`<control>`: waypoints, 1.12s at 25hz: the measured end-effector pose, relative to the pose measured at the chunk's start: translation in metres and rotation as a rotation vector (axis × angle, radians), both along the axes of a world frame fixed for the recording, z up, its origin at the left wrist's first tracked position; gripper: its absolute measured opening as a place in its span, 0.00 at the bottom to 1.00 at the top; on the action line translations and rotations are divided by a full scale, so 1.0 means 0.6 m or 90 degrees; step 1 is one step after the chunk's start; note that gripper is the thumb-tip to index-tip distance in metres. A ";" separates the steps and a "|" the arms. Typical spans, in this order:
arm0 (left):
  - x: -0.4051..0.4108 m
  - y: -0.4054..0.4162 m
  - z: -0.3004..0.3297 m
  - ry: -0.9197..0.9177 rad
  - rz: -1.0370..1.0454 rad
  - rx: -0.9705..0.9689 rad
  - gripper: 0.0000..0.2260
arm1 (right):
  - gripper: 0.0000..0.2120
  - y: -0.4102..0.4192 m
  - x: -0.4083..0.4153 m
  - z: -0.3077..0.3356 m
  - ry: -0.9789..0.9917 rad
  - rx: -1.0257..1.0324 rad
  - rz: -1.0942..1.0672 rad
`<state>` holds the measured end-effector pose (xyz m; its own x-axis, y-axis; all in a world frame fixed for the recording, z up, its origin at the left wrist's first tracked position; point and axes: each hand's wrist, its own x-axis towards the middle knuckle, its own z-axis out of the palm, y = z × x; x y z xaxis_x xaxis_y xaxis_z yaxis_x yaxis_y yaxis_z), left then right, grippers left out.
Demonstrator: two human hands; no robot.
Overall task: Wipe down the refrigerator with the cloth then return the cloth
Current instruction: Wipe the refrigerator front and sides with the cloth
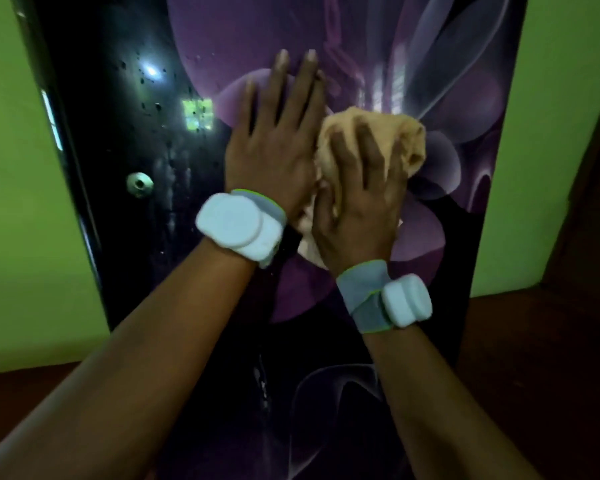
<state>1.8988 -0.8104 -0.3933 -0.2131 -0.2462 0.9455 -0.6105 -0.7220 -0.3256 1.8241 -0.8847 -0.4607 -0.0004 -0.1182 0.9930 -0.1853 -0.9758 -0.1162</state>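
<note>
The refrigerator door (153,140) fills the middle of the view, glossy black with a purple flower print. Water drops and streaks show on its dark left part. My left hand (278,147) lies flat against the door with straight fingers, just left of the cloth. My right hand (361,199) grips a bunched tan cloth (406,136) and presses it onto the purple print. Part of the cloth hangs out below my right palm. Both wrists carry grey bands with pale blue pads.
A small round lock (139,183) sits on the door's left part. Green walls (18,202) flank the refrigerator on both sides. Dark brown floor (541,358) runs along the bottom, and a dark brown edge stands at the far right.
</note>
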 end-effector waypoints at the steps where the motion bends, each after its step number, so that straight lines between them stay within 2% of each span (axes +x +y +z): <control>1: 0.012 0.022 -0.001 0.012 0.002 -0.008 0.21 | 0.20 -0.004 -0.002 -0.013 0.043 -0.051 -0.003; 3: 0.024 0.054 -0.006 0.033 0.003 -0.011 0.22 | 0.21 -0.038 -0.027 -0.007 0.061 -0.054 -0.032; 6: 0.030 0.074 0.011 0.052 0.005 -0.006 0.23 | 0.24 -0.024 -0.005 0.097 -0.072 0.095 -0.072; 8: 0.040 0.095 0.027 0.063 0.029 -0.020 0.23 | 0.23 0.052 0.045 0.143 -0.082 0.015 -0.050; 11: 0.065 0.147 0.017 0.100 0.035 -0.012 0.22 | 0.22 0.092 0.066 0.115 -0.004 -0.147 -0.012; 12: 0.072 0.160 0.013 0.105 0.032 -0.002 0.22 | 0.22 0.073 0.050 0.113 0.018 -0.157 -0.025; 14: 0.083 0.194 0.015 0.131 0.028 -0.015 0.22 | 0.24 0.056 0.042 0.155 -0.006 -0.069 -0.040; 16: 0.091 0.220 0.028 0.177 0.008 -0.045 0.24 | 0.26 0.106 0.073 0.201 -0.048 -0.009 -0.028; 18: 0.106 0.243 0.043 0.258 -0.081 -0.079 0.27 | 0.26 0.182 0.116 0.195 -0.033 -0.115 -0.018; 20: 0.121 0.259 0.043 0.314 -0.213 -0.099 0.28 | 0.24 0.209 0.128 0.148 0.032 -0.222 0.000; 22: 0.133 0.261 0.030 0.289 -0.241 -0.071 0.27 | 0.23 0.189 0.113 0.132 0.041 -0.223 -0.022; 25: 0.161 0.262 0.011 0.318 -0.246 -0.092 0.24 | 0.25 0.235 0.141 0.164 -0.006 -0.079 -0.074; 28: 0.174 0.266 -0.013 0.378 -0.312 -0.123 0.25 | 0.24 0.271 0.163 0.139 0.054 -0.231 -0.034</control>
